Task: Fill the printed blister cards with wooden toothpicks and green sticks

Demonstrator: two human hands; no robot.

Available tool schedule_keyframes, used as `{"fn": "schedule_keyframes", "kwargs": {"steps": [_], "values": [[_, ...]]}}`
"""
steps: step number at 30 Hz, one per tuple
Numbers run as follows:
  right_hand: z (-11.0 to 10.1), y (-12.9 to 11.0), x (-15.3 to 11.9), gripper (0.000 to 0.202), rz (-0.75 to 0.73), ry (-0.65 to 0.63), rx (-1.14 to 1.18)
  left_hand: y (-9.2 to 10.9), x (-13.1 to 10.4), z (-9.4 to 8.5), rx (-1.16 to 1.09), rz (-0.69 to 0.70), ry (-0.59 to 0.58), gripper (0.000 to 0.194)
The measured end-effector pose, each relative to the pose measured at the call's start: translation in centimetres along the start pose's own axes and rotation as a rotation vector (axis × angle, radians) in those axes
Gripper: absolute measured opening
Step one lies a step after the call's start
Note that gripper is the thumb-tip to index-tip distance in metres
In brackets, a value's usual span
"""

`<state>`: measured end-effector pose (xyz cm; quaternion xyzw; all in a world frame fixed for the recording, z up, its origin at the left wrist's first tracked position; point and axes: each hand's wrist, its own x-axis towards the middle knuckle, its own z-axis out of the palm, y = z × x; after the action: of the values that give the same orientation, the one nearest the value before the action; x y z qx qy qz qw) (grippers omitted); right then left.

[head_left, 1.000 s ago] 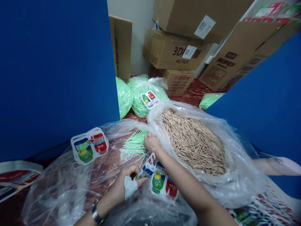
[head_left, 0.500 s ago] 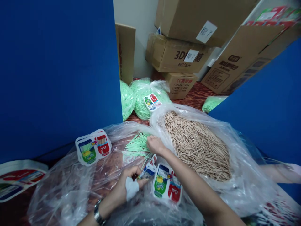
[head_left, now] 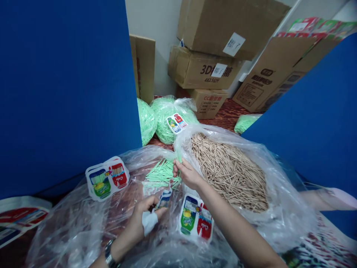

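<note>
My left hand [head_left: 143, 219], with a white wrap on it and a watch on the wrist, is closed around a small printed candy pack [head_left: 165, 198] held edge-on. Just above and to the right, my right hand [head_left: 187, 174] pinches a few thin green sticks [head_left: 178, 156] that point upward. Under it, a loose pile of green sticks [head_left: 160, 172] lies on clear plastic. One flat Sprite and Cola pack [head_left: 186, 219] rests on the plastic between my forearms. Several similar packs [head_left: 102, 181] are stacked at the left.
A large open plastic bag of brown sticks [head_left: 231, 173] lies to the right. Behind are bags of green sticks [head_left: 170, 106], with a pack [head_left: 176, 123] on top. Cardboard boxes [head_left: 195, 69] stand at the back. Blue panels [head_left: 67, 82] flank both sides. Another person's arm [head_left: 320, 199] shows at right.
My right hand has lifted slightly from the green pile and turned, now with green sticks showing between its fingers. The left hand still holds its pack. The whole view has shifted a little.
</note>
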<state>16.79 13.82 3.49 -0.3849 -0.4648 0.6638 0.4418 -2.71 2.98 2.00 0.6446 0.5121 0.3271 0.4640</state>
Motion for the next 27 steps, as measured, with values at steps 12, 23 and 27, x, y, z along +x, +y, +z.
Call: {"fn": "schedule_keyframes", "kwargs": {"steps": [12,23,27], "values": [[6.2,-3.8,-3.9,0.019,-0.5,0.217,-0.207,1.3,2.1,0.5,0.217,0.232,0.243,0.02],[5.6,-3.8,-4.4,0.025,-0.493,0.261,-0.372,3.4,3.5,1.2,0.282,0.351,0.229,0.019],[4.3,-3.0,-5.1,0.023,-0.441,0.299,-0.461,4.6,5.0,1.8,0.33,0.48,0.238,0.014]]}}
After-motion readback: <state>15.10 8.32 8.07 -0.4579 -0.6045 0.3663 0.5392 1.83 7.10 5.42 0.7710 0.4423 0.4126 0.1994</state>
